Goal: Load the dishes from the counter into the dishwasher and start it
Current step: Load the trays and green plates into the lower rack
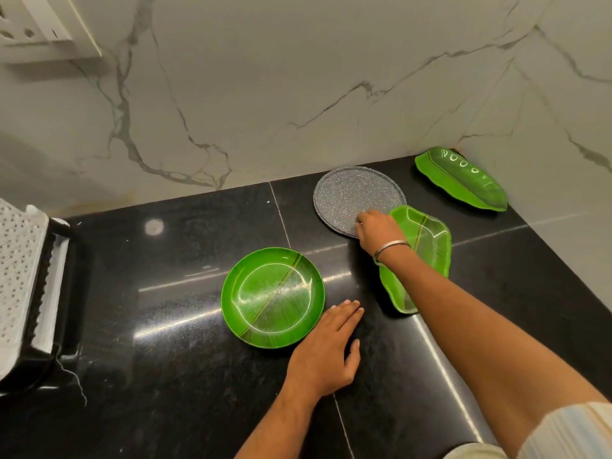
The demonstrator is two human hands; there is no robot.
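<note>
A round green plate (272, 297) lies on the black counter (185, 286). My left hand (328, 349) rests flat on the counter beside the plate's right rim, fingers straight. Farther back sits a speckled grey round plate (351, 193). My right hand (377, 231) reaches over its near edge, fingers curled at the rim; whether it grips the rim is hidden. A green leaf-shaped dish (427, 246) lies under my right wrist. A long green leaf tray (463, 180) sits in the back right corner.
A marble wall (298, 94) backs the counter and turns at the right corner. A white perforated rack on a black base (23, 279) stands at the left edge. A socket plate (36, 24) is on the wall at top left.
</note>
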